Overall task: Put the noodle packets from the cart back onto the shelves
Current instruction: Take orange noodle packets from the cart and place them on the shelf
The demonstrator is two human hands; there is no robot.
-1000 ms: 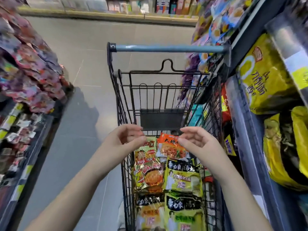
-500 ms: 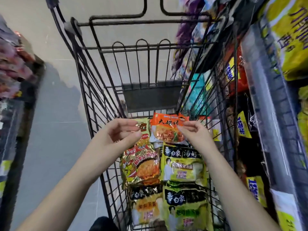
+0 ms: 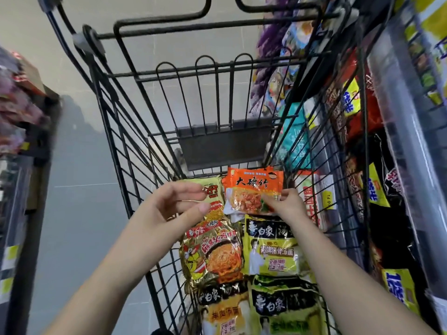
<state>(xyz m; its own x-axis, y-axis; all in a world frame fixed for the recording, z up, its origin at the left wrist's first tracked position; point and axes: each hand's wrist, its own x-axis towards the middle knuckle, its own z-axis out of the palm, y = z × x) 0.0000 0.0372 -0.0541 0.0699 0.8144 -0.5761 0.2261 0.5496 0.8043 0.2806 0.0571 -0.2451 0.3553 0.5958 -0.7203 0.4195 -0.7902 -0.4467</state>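
Whereas a moment ago our right hand [image 3: 287,206] merely neared the orange packet [image 3: 251,189], we now find it pinching that packet's corner at the far end of the cart [image 3: 225,146], our left hand [image 3: 169,213] loosely curled and empty beside it; shelving can begin.

The black wire shopping cart [image 3: 225,148] shows against a pale grey tiled floor [image 3: 79,213]. In it, the orange plastic noodle packet [image 3: 254,187] bears black characters above a red-orange food picture, the shiny gold foil packet [image 3: 212,252] shows red lettering and orange noodles, and the yellow-green rectangular packet [image 3: 273,250] has a black top band with white characters. The blurred yellow shelf packets [image 3: 375,189] seem lettered in blue.
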